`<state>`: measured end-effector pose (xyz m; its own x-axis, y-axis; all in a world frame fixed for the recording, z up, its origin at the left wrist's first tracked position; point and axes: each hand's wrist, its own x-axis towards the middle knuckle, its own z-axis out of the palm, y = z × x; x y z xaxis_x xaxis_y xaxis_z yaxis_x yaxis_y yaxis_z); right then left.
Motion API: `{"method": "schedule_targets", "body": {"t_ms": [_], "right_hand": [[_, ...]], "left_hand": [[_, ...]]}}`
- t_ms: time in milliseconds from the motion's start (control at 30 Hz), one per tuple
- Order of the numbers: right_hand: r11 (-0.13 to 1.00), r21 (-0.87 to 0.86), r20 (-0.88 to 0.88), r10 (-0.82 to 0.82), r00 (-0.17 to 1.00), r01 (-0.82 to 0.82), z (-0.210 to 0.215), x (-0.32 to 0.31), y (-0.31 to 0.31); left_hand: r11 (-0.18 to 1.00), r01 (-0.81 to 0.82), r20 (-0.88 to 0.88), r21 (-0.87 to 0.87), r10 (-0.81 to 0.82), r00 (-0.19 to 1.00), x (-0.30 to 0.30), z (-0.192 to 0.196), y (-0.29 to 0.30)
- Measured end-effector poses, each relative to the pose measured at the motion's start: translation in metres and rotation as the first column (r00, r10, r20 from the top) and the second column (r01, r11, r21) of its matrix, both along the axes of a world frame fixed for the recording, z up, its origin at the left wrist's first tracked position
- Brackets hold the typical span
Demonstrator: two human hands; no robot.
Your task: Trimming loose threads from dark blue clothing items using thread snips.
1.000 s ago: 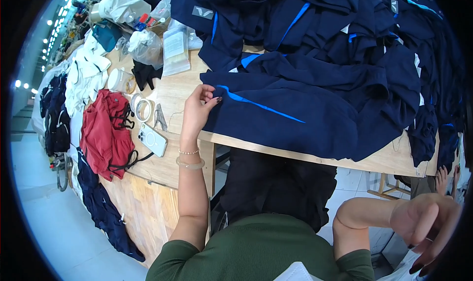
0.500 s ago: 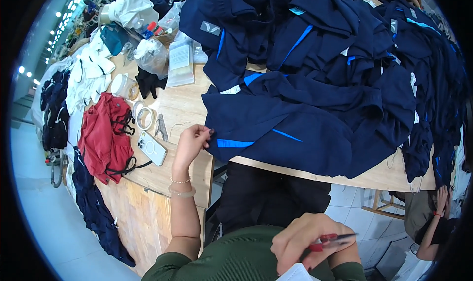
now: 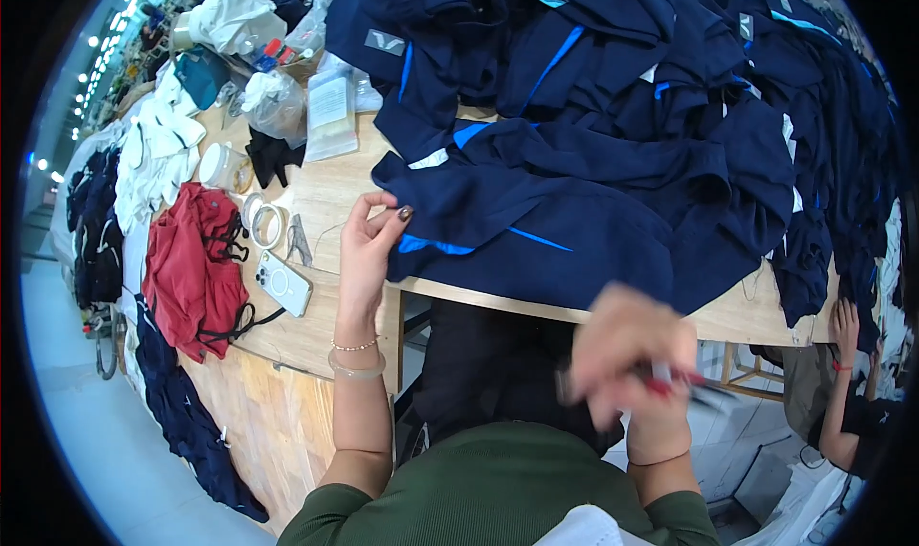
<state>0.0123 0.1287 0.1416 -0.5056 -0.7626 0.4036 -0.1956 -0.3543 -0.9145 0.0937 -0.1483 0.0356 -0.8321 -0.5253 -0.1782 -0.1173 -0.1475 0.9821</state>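
On the table (image 3: pixel 732 309), near edge — one navy garment (image 3: pixel 603 216) is spread, its left end pinched by the left hand (image 3: pixel 367 249), seemingly so it is kept steady; one red tool (image 3: pixel 660 384), blurred — gripped in the curled right hand (image 3: pixel 627 347).

Brightly lit, with cool glare from ceiling lights (image 3: pixel 93 42) at upper left; motion-smeared at the right hand (image 3: pixel 634 347); bowed and blackened toward the edges.

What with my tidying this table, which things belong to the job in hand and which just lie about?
In use:
- nearest navy garment, left hand at its edge
- blurred red tool, in the right hand

Apparently lying about:
- phone
- red garment
- white cloth
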Motion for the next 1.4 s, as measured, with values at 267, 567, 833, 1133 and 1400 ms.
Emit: {"method": "schedule_targets", "body": {"t_ms": [267,567,833,1133,1400], "right_hand": [[0.86,0.151,-0.266,-0.44,0.858,0.488,-0.052,-0.017,-0.062],[0.582,0.065,0.058,-0.813,0.579,0.811,-0.028,-0.075,0.027],[0.562,0.248,0.261,-0.823,0.504,0.789,-0.07,-0.112,0.112],[0.627,0.277,0.385,-0.766,0.514,0.728,-0.097,-0.102,0.13],[0.559,0.48,0.118,-0.805,0.582,0.676,-0.128,-0.078,0.154]], "left_hand": [[0.951,0.305,-0.241,0.044,-0.287,0.927,-0.038,0.051,0.057],[0.506,0.598,0.345,-0.621,-0.508,0.789,-0.058,0.045,0.039],[0.788,0.586,0.022,-0.19,-0.594,0.804,-0.083,0.024,0.019],[0.919,0.393,-0.118,-0.025,-0.393,0.912,-0.088,0.003,0.045],[0.892,-0.067,-0.292,-0.446,-0.074,0.954,-0.058,-0.05,0.067]]}}
